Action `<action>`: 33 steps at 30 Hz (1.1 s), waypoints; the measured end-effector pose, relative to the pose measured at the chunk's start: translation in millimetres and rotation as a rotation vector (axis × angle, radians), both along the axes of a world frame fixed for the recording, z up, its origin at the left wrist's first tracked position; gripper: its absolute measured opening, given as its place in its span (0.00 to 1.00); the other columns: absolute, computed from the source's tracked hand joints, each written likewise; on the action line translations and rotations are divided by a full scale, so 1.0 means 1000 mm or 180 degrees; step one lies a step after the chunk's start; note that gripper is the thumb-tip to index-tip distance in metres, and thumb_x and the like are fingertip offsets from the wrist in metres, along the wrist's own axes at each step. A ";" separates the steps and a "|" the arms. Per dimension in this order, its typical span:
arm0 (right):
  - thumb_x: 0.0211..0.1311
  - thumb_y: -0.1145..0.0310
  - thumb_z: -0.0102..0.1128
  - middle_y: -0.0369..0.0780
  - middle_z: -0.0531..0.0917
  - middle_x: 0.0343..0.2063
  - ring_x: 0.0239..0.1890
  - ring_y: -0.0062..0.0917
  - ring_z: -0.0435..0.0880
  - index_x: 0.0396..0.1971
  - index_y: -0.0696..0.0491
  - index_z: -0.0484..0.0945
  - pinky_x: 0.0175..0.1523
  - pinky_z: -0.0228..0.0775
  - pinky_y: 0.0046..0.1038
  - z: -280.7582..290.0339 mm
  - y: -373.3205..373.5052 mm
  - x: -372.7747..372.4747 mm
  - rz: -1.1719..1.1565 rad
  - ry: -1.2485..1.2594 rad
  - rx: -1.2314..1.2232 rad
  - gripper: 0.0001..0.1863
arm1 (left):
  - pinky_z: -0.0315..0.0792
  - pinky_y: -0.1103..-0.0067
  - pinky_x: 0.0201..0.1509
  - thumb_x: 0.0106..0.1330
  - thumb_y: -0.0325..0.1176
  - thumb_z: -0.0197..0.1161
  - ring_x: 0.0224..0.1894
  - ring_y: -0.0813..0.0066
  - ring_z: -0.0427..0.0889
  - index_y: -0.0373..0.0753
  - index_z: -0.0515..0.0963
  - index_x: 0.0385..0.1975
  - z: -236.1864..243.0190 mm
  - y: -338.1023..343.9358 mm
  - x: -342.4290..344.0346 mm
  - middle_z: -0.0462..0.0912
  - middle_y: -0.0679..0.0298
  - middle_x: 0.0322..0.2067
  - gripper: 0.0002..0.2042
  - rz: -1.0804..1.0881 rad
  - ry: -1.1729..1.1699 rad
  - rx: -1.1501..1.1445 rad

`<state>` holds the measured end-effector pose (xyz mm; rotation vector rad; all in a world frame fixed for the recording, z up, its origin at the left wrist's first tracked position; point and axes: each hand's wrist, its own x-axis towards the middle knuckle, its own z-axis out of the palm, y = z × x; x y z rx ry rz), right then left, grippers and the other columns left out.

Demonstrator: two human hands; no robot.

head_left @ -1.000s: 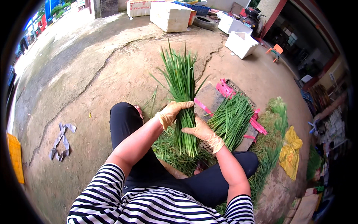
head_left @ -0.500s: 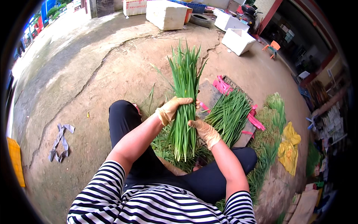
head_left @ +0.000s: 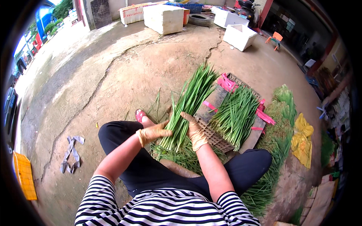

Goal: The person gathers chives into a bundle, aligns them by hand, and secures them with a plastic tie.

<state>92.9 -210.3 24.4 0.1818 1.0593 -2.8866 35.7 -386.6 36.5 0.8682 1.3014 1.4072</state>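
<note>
A thick bunch of green chives [head_left: 194, 94] slants in front of me, its leaf tips pointing away to the right and its pale stalk ends toward me. My left hand [head_left: 154, 133], in a tan glove, presses its fingers against the left side of the stalks. From the right, my right hand [head_left: 195, 132], gloved too, holds the bunch with its thumb on top and its other fingers partly hidden. A second pile of chives [head_left: 236, 115] lies just right of it, on a grey board [head_left: 208, 113] atop a brown plastic crate [head_left: 215, 137].
Pink straps [head_left: 227, 83] lie around the crate top. Loose chives [head_left: 277, 141] spread along its right, beside a yellow plastic bag [head_left: 302, 137]. Cut leaves [head_left: 179, 158] litter the ground between my legs. White foam boxes [head_left: 164, 19] stand at the back; grey cloth strips [head_left: 71, 154] lie left.
The bunch has gone from upright to slanting, lower and closer to the crate, with its tips swung right. Both hands have shifted down toward its stalk ends, the left one off its middle.
</note>
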 end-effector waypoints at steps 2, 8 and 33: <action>0.39 0.59 0.69 0.34 0.76 0.30 0.33 0.24 0.76 0.37 0.54 0.72 0.41 0.71 0.26 0.005 -0.020 0.001 -0.0275 0.0050 0.0123 0.24 | 0.54 0.75 0.60 0.45 0.47 0.69 0.57 0.72 0.59 0.38 0.55 0.59 -0.007 -0.008 0.024 0.64 0.64 0.54 0.42 0.0043 -0.0220 -0.0056; 0.45 0.52 0.64 0.39 0.78 0.35 0.33 0.27 0.78 0.44 0.59 0.70 0.41 0.72 0.28 -0.009 -0.047 0.012 -0.0737 -0.0350 -0.0501 0.31 | 0.68 0.79 0.47 0.41 0.27 0.72 0.44 0.76 0.72 0.38 0.68 0.49 -0.039 -0.001 0.046 0.75 0.66 0.42 0.31 0.0638 -0.0319 -0.0117; 0.43 0.49 0.66 0.38 0.79 0.34 0.36 0.23 0.76 0.39 0.58 0.74 0.42 0.67 0.25 -0.016 -0.007 0.037 0.0709 0.0425 0.3447 0.30 | 0.74 0.78 0.35 0.46 0.29 0.65 0.30 0.71 0.78 0.36 0.71 0.42 -0.058 -0.011 0.052 0.78 0.59 0.33 0.20 0.0566 -0.1926 0.0422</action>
